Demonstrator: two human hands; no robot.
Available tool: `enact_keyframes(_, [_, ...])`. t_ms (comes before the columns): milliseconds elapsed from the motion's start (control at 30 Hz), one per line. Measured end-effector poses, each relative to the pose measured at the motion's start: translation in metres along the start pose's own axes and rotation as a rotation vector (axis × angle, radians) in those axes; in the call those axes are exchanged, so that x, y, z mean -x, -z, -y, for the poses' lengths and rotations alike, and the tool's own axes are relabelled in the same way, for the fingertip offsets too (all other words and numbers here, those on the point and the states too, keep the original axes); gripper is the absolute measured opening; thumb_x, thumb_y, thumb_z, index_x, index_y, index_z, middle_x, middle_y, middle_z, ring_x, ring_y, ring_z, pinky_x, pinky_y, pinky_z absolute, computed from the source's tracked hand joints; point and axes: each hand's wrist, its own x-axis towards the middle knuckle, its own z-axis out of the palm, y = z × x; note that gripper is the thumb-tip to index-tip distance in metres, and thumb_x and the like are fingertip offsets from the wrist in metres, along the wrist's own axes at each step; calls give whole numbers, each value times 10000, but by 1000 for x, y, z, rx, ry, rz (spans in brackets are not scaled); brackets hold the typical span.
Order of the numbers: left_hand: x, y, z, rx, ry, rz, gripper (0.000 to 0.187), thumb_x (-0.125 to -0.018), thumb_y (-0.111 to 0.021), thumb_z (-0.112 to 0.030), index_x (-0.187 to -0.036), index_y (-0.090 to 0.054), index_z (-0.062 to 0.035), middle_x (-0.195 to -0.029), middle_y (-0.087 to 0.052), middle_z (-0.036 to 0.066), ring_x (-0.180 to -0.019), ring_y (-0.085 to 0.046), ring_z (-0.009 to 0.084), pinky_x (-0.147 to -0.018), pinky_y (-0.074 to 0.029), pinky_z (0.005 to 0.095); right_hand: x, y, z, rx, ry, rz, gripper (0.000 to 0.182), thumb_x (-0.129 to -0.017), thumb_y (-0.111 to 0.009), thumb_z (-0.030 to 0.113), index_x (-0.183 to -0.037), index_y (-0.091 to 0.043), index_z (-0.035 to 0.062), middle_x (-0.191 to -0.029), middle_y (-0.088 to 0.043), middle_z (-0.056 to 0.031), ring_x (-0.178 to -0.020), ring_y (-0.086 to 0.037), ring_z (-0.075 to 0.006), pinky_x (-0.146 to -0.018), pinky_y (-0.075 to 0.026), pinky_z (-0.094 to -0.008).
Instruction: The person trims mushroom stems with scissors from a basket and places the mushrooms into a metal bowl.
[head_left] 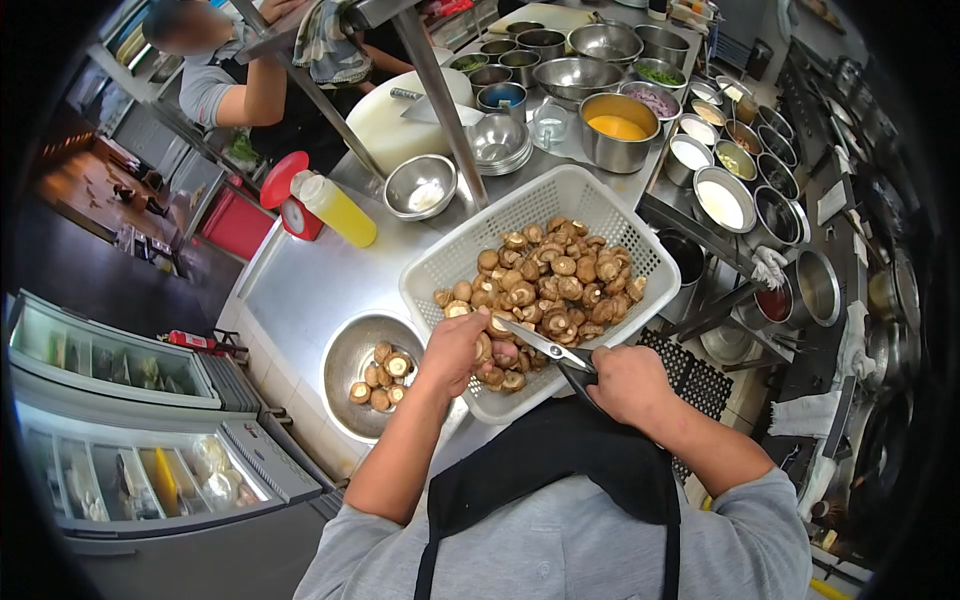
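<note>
Small mushrooms (380,376) sit in the steel bowl (347,347), seemingly within easy reach; a mushroom (500,326) is pinched by the half-curled left hand (455,350) above the heaped basket (620,210), presented to scissors (549,346) gripped in the closed right hand (636,384).
</note>
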Motion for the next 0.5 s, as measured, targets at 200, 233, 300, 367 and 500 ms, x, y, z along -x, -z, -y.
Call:
enact_keyframes(200, [3, 4, -2, -28, -1, 9, 312, -1013, -485, -217, -1097, -621, 51, -951, -680, 141, -725, -701, 201, -479, -466, 255, 8, 9, -12, -155, -49, 38, 427, -765, -744, 420, -821, -658, 5, -775, -676, -207, -784, -684, -356, -717, -542, -452])
enact_keyframes(233, [7, 10, -5, -88, -31, -13, 313, -1004, -488, -206, -1119, -631, 49, -944, -682, 137, -712, -695, 192, -489, -478, 257, 10, 15, -12, -236, -85, 72, 475, -754, -763, 461, -803, -664, -2, -775, -672, -214, -778, -679, -363, -710, -539, -443])
enact_keyframes(300, [14, 36, -6, -288, -200, -238, 305, -957, -489, -164, -1136, -638, 33, -876, -680, 88, -657, -658, 152, -508, -489, 255, 15, 21, -21, -370, -146, 100, 517, -737, -775, 495, -792, -665, -7, -762, -665, -211, -762, -672, -365, -699, -531, -435])
enact_keyframes(367, [15, 78, 2, -356, -344, -486, 283, -926, -495, -147, -1089, -653, 22, -864, -677, 92, -662, -640, 135, -539, -500, 259, 19, 20, -34, -514, -218, 124, 558, -720, -788, 529, -781, -665, -12, -749, -658, -208, -746, -665, -367, -687, -524, -427])
enact_keyframes(500, [23, 146, 15, -624, -351, -727, 248, -904, -572, -167, -1028, -676, 21, -876, -694, 121, -803, -662, 237, -759, -537, 371, 26, 7, -51, -695, -365, 32, 539, -720, -806, 494, -767, -650, -20, -690, -631, -159, -654, -624, -284, -637, -496, -391])
